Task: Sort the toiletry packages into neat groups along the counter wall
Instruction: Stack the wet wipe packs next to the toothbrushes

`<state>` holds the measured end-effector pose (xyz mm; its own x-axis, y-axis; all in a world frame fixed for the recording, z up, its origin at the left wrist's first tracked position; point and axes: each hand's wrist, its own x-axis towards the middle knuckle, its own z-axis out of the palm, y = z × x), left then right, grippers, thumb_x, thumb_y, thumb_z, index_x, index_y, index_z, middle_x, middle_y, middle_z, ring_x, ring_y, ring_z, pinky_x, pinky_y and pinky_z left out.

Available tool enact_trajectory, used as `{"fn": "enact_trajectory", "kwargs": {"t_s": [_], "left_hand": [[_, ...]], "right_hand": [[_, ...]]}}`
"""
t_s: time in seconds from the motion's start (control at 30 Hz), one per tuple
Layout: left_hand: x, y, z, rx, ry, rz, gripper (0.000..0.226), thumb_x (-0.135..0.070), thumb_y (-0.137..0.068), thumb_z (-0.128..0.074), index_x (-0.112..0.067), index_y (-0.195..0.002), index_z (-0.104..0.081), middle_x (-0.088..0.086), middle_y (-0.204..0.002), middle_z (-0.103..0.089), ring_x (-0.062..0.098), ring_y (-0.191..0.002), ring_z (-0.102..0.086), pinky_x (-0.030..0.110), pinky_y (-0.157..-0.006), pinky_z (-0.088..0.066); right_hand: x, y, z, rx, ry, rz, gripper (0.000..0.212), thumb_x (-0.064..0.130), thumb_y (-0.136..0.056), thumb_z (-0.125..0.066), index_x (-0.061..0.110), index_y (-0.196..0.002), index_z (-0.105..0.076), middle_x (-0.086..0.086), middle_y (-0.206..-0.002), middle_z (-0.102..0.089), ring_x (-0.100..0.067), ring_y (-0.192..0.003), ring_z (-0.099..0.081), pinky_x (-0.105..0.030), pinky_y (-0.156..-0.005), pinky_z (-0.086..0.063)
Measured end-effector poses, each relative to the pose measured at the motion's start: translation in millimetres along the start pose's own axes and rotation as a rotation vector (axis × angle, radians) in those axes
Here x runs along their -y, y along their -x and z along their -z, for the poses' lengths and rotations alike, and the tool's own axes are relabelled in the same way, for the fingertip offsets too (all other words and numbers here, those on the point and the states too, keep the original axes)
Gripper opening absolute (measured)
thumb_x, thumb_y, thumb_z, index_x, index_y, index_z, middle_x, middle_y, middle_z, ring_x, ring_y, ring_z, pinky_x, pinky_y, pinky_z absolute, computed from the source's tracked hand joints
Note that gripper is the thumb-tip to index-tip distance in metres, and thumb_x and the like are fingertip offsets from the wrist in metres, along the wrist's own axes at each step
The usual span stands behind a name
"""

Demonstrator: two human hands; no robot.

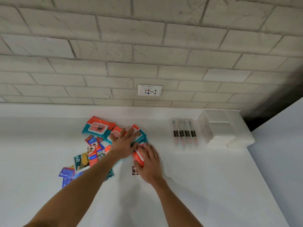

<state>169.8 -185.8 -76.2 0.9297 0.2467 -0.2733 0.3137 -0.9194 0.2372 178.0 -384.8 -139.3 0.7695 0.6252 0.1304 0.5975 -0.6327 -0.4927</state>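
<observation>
Gripping the orange wipes pack (138, 158), long axis toward the wall (114, 71), the right hand (150, 164) sits nearest; left hand (123, 145) presses flat beside.

Bright, even lighting; glare bleaching white tabletop (188, 177); soft focus throughout; brick wall (114, 46) lines bowed by wide-angle distortion; dark shading at right edge.

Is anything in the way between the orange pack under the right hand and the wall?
Yes. A teal-and-orange wipes pack lies just behind the orange pack, with the left hand flat on it. Beyond that, bare counter reaches the wall.
</observation>
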Motion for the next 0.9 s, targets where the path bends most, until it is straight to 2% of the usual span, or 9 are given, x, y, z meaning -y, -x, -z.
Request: {"fn": "enact_trajectory", "kwargs": {"t_s": [0.33, 0.53, 0.7, 0.83, 0.9], "left_hand": [[69, 73, -14, -0.063, 0.01, 0.033, 0.058, -0.067, -0.103, -0.025, -0.053, -0.157, -0.009, -0.013, -0.17, -0.012, 0.03, -0.156, -0.01, 0.083, -0.113, -0.008], [104, 113, -22, -0.051, -0.012, 0.087, 0.065, -0.071, -0.101, -0.017, -0.048, -0.16, -0.003, -0.013, -0.172, -0.003, 0.031, -0.159, -0.004, 0.08, -0.116, -0.003], [118, 134, -24, -0.051, -0.009, 0.102, 0.066, -0.072, -0.101, -0.016, -0.051, -0.16, 0.002, -0.012, -0.172, -0.001, 0.032, -0.159, -0.001, 0.08, -0.115, 0.001], [125, 142, -27, -0.065, 0.001, 0.1, 0.065, -0.069, -0.102, -0.022, -0.052, -0.159, 0.004, -0.011, -0.173, -0.002, 0.033, -0.159, 0.0, 0.082, -0.114, 0.0], [126, 144, -27, -0.063, 0.012, 0.108, 0.066, -0.066, -0.103, -0.027, -0.052, -0.159, 0.005, -0.01, -0.173, -0.002, 0.034, -0.159, 0.002, 0.083, -0.113, 0.001]], "right_hand": [[82, 33, -34, 0.062, 0.001, -0.029, 0.065, 0.058, -0.1, -0.054, 0.035, -0.159, -0.038, 0.001, -0.172, -0.028, -0.024, -0.16, -0.024, -0.043, -0.129, -0.029], [121, 47, -46, 0.073, -0.011, -0.079, 0.067, 0.056, -0.1, -0.056, 0.042, -0.16, -0.032, 0.004, -0.174, -0.023, -0.023, -0.161, -0.02, -0.04, -0.13, -0.027], [138, 52, -42, 0.121, 0.04, -0.087, 0.071, 0.058, -0.099, -0.058, 0.039, -0.161, -0.029, 0.0, -0.173, -0.024, -0.027, -0.159, -0.027, -0.044, -0.127, -0.033], [148, 51, -30, 0.165, 0.052, -0.266, 0.087, 0.06, -0.094, -0.065, 0.036, -0.165, -0.02, -0.006, -0.17, -0.025, -0.027, -0.156, -0.029, -0.042, -0.125, -0.036], [147, 48, -23, 0.172, 0.092, -0.348, 0.099, 0.06, -0.089, -0.07, 0.032, -0.165, -0.014, -0.007, -0.16, -0.035, -0.027, -0.146, -0.039, -0.042, -0.119, -0.041]]}}
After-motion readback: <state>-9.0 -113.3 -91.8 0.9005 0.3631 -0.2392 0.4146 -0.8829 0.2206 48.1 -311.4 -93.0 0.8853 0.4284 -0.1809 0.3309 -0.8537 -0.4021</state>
